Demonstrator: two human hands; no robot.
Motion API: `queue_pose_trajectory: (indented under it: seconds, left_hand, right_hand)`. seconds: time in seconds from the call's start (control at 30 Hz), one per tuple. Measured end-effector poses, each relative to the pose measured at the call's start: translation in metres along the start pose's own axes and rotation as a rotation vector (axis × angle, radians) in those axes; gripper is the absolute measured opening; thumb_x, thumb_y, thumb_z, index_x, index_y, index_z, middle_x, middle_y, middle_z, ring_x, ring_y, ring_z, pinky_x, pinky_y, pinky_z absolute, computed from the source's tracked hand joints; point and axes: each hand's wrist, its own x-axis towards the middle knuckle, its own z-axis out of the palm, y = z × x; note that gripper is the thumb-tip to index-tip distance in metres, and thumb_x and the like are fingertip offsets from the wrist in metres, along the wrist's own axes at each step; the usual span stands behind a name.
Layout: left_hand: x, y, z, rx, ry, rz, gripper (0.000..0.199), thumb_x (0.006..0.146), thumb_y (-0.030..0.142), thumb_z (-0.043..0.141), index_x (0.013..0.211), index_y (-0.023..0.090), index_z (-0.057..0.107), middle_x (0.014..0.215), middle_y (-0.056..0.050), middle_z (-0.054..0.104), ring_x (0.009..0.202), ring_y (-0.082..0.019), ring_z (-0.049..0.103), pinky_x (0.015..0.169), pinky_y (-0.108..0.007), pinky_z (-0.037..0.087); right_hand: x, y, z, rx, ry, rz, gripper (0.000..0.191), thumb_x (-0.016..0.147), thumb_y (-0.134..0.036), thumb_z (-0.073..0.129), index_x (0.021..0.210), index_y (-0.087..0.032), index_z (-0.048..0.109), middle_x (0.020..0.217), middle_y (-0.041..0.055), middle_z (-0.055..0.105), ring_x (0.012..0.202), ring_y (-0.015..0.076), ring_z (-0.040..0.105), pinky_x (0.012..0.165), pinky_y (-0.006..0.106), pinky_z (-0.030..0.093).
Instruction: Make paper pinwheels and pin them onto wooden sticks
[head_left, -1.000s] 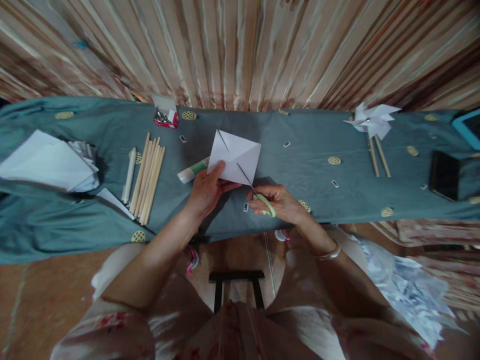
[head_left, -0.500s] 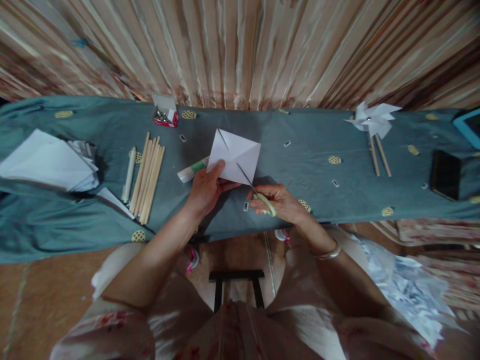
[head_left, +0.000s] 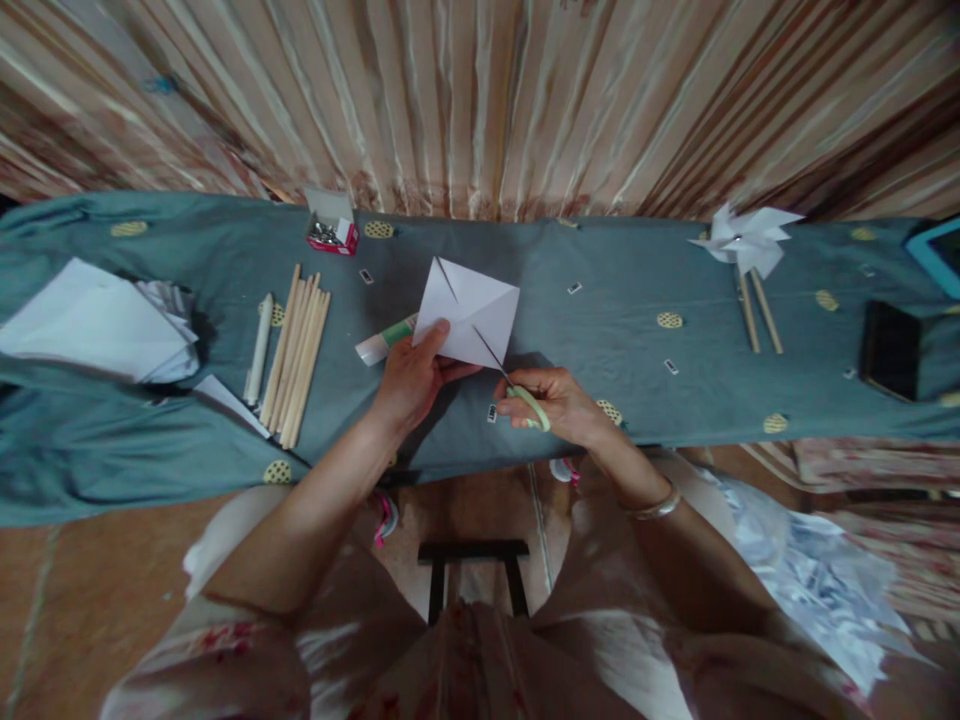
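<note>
A white paper square (head_left: 480, 308) with crossing creases is pinched at its lower left by my left hand (head_left: 414, 378), thumb on top. One dark slit runs in from its upper left corner. My right hand (head_left: 553, 402) is closed on green-handled scissors (head_left: 529, 405), whose blade lies over the paper's lower right part, its tip near the centre. A green and white tube (head_left: 384, 341) lies partly under the paper.
Paper stack (head_left: 97, 320), white stick (head_left: 259, 350) and wooden sticks (head_left: 296, 355) lie left; a red box of metal pins (head_left: 330, 232) stands behind. To the right are a paper pinwheel (head_left: 744, 240), two sticks (head_left: 757, 308), a phone (head_left: 890, 349) and a blue-edged device (head_left: 937, 256).
The paper's right corner has shifted very slightly left. Both hands keep their hold and almost the same place.
</note>
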Motion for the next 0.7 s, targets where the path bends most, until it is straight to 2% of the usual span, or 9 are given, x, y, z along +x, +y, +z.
queue_pose_trajectory:
  seconds: [0.23,0.47,0.7]
  left_hand:
    - [0.000,0.001,-0.001,0.007,-0.004,0.018,0.010,0.090,0.026,0.063,0.085,0.018,0.067,0.078,-0.003,0.074,0.075,-0.018,0.073,0.068,-0.031,0.062]
    - [0.005,0.010,-0.005,-0.008,0.002,0.058,0.012,0.087,0.028,0.067,0.086,0.017,0.066,0.081,-0.005,0.075,0.080,-0.020,0.073,0.075,-0.033,0.062]
    - [0.010,0.015,-0.010,-0.034,0.013,0.060,0.012,0.086,0.028,0.068,0.084,0.016,0.067,0.081,-0.004,0.074,0.077,-0.018,0.073,0.081,-0.037,0.061]
  right_hand:
    - [-0.002,-0.005,0.000,-0.023,-0.050,-0.008,0.048,0.056,-0.055,0.087,0.071,-0.016,0.063,0.058,-0.0056,0.056,0.052,0.0057,0.050,0.050,0.018,0.043]
    - [-0.005,-0.005,-0.006,-0.076,-0.094,-0.001,0.048,0.064,-0.061,0.081,0.073,-0.016,0.065,0.059,-0.0038,0.059,0.053,0.0070,0.053,0.050,0.018,0.044]
    - [-0.010,-0.004,-0.017,-0.023,-0.098,0.043,0.048,0.061,-0.059,0.083,0.075,-0.016,0.066,0.060,-0.0042,0.059,0.052,0.0066,0.053,0.050,0.018,0.043]
